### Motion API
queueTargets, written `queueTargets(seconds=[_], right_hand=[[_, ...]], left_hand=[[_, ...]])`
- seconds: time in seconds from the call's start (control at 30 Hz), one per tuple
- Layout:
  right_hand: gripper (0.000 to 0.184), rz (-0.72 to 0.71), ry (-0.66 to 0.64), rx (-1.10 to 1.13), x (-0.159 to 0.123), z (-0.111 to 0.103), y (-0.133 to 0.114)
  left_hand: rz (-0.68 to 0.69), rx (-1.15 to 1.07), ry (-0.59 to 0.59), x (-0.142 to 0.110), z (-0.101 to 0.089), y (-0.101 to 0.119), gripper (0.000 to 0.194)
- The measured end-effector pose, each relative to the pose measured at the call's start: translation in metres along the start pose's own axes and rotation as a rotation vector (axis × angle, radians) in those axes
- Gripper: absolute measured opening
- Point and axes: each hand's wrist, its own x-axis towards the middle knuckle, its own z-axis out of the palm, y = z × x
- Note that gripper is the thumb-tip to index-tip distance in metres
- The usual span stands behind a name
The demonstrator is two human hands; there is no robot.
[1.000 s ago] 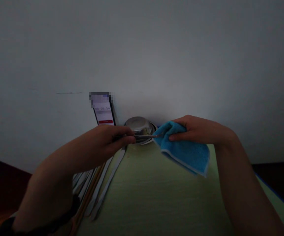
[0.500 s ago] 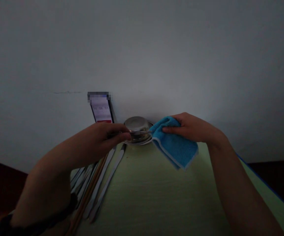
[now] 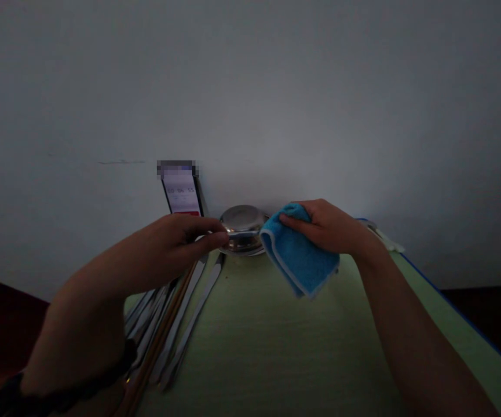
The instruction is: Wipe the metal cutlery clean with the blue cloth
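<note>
Between finger and thumb, my left hand (image 3: 193, 237) pinches one end of a slim metal utensil (image 3: 244, 234), held level; its kind does not show. A blue towel (image 3: 302, 255) with a pale edge is bunched in my right hand (image 3: 324, 226), closed around the utensil's other end, which is hidden. Just behind the utensil, an upturned metal bowl (image 3: 244, 217) rests on a metal plate (image 3: 250, 253). Below my left forearm lie table knives (image 3: 193, 324), wooden chopsticks (image 3: 161, 339) and several other metal utensils (image 3: 146, 315), partly covered by the arm.
A phone (image 3: 181, 191) with a running timer leans against the wall (image 3: 250, 87) behind my left hand. Some white item (image 3: 389, 240) lies by the right back edge of the pale green table (image 3: 276, 359), partly behind my right wrist. The table's right edge has a blue trim.
My right hand has slid the towel slightly left along the utensil, nearer my left hand. My left hand has barely moved. The white item at the right has come into sight.
</note>
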Motion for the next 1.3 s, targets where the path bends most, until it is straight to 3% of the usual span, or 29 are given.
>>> queueTargets(seconds=[0.17,0.33,0.53,0.73,0.83,1.03,1.3], right_hand=[[0.018,-0.043,-0.062,0.227,-0.005,-0.003,0.002],[0.029,-0.068,-0.105,0.379,-0.004,0.0,-0.002],[0.018,-0.014,0.051,0.29,0.004,0.002,-0.01],[0.028,0.056,0.248,0.149,0.007,0.005,-0.008],[0.033,0.104,0.247,0.138,0.006,0.005,-0.003],[0.031,0.097,0.085,0.104,0.004,0.002,0.003],[0.036,0.108,0.211,0.02,0.008,0.006,-0.002]], left_hand=[[0.017,0.008,-0.001,0.002,0.0,-0.005,0.033],[-0.003,0.018,-0.053,0.003,0.001,-0.004,0.035],[0.059,-0.033,-0.156,0.006,0.008,0.013,0.034],[0.069,-0.018,-0.094,0.011,0.01,0.016,0.034],[0.055,0.01,-0.071,0.011,0.008,0.013,0.034],[0.01,0.102,0.0,0.01,0.007,0.01,0.033],[0.054,0.173,0.01,0.011,0.012,0.018,0.031]])
